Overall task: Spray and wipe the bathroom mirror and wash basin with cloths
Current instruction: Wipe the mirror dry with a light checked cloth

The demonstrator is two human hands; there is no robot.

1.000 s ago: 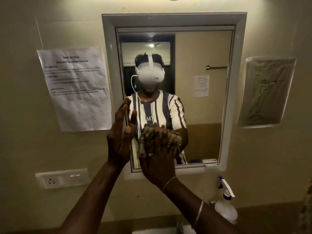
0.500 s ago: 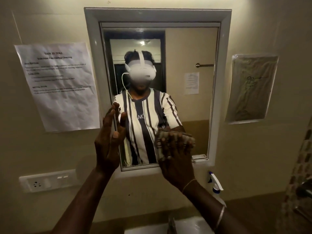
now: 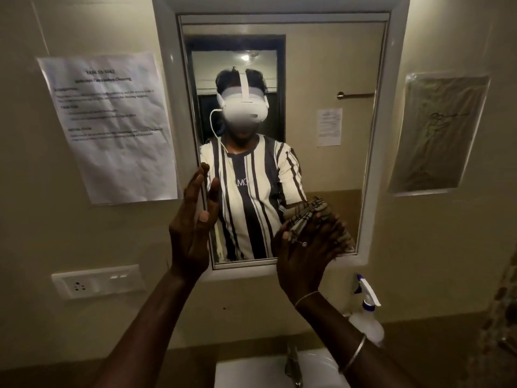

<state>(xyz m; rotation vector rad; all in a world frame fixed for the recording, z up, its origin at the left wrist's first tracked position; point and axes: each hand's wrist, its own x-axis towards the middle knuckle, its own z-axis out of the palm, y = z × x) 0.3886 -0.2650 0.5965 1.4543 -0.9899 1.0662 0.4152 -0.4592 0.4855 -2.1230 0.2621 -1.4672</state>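
Note:
The white-framed mirror (image 3: 321, 65) hangs on the wall straight ahead and reflects a person in a striped shirt. My right hand (image 3: 305, 256) presses a crumpled striped cloth (image 3: 310, 210) flat against the glass near its lower right corner, fingers spread over it. My left hand (image 3: 190, 228) is held upright with straight fingers at the mirror's lower left edge and holds nothing. A white spray bottle (image 3: 366, 320) with a blue nozzle stands below the mirror on the right. The white wash basin (image 3: 251, 373) shows at the bottom edge.
A tap (image 3: 292, 365) rises at the basin's back. A printed paper sheet (image 3: 112, 127) is stuck to the wall left of the mirror, a wall socket (image 3: 98, 281) sits below it. A plastic-covered sheet (image 3: 439, 133) hangs right of the mirror.
My right hand has slid the cloth to the right along the lower part of the glass. My left hand has stayed at the mirror's left edge.

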